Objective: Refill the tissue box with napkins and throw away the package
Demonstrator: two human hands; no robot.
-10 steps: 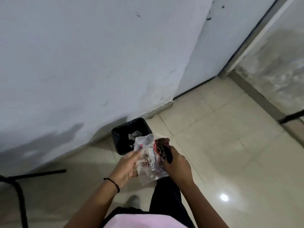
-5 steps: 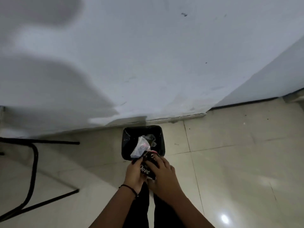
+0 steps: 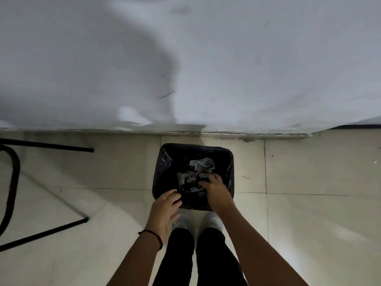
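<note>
A black bin [image 3: 195, 145] lined with a dark bag stands on the tiled floor against the wall, right in front of my feet. The crumpled napkin package [image 3: 190, 184], dark with white lettering, sits inside the bin on top of other rubbish. My right hand [image 3: 216, 193] reaches into the bin, its fingers curled over the package. My left hand [image 3: 165, 209] hovers at the bin's near left rim with its fingers apart and nothing in it. The tissue box is not in view.
Crumpled white paper [image 3: 201, 163] lies deeper in the bin. A black tubular metal frame [image 3: 12, 182] stands on the floor at the left. A white wall [image 3: 206, 69] rises directly behind the bin. My shoes [image 3: 214, 220] touch the bin's near side.
The view has swung down over the bin. Both hands carried the package from above the floor down into the bin, and the left hand has let go of it.
</note>
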